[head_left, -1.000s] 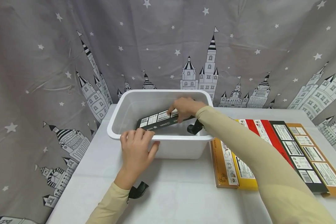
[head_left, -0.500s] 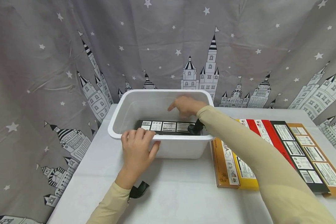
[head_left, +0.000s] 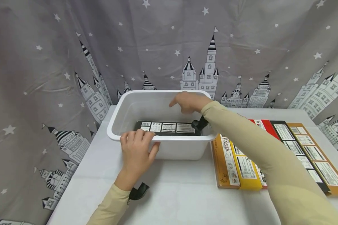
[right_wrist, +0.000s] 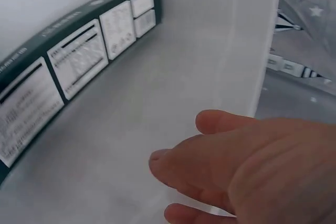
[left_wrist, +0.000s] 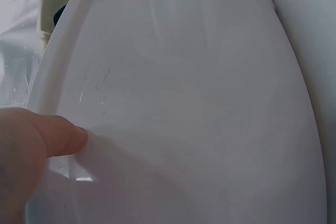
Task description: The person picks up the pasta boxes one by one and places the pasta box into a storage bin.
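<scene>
A white plastic bin point(head_left: 176, 150) stands on the table, its mouth facing up. My left hand point(head_left: 136, 153) grips its near rim, fingers hooked over the edge and thumb against the outer wall; the left wrist view shows that thumb point(left_wrist: 63, 136). Inside, a long dark green carton point(head_left: 169, 127) with white label panels lies along the near wall, its lower edge hidden by the rim. Above the bin's right part hovers my right hand point(head_left: 189, 102), holding nothing, its fingers loosely bent. In the right wrist view the carton point(right_wrist: 79, 59) is apart from the fingers.
Right of the bin lies a row of flat cartons: an orange one marked pasta point(head_left: 224, 168), a yellow one point(head_left: 246, 172), a red one point(head_left: 270, 128), a dark green one point(head_left: 281, 128) and another orange one point(head_left: 329, 168). A grey castle-print curtain point(head_left: 157, 40) hangs behind the table point(head_left: 180, 193).
The right hand has let go of the dark green carton, which dropped from a slant to lie flat along the near wall. That hand then rose slightly. The left hand stayed on the rim.
</scene>
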Demonstrator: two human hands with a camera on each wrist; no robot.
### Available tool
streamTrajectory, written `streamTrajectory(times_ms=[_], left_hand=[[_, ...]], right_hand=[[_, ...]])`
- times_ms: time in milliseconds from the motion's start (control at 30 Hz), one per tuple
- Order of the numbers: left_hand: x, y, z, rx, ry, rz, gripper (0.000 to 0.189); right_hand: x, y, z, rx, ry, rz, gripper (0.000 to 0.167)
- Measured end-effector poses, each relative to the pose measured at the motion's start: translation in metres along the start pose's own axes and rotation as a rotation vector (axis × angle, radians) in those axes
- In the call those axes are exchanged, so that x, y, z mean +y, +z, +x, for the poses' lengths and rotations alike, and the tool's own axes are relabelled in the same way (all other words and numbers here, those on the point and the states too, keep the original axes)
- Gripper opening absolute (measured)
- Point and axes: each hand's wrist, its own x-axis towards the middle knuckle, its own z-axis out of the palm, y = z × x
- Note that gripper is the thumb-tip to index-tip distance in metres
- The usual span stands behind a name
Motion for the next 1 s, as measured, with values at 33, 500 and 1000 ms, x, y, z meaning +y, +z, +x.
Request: streamTrajectory(times_ms=[33,500,1000], left_hand=[[0.000,0.000,0.000,0.004,-0.001,-0.002,0.022],[0.001,0.003,0.000,0.037,0.002,-0.022,0.020],[0.002,0.003,0.000,0.062,0.006,-0.025,0.020]], right_hand=[[0.001,-0.004,-0.003,0.003,0.000,-0.008,0.071],[0.060,-0.028,-0.082,0.214,0.019,-0.007,0.055],[0.137,0.014,-0.191,0.242,0.240,0.013,0.057]])
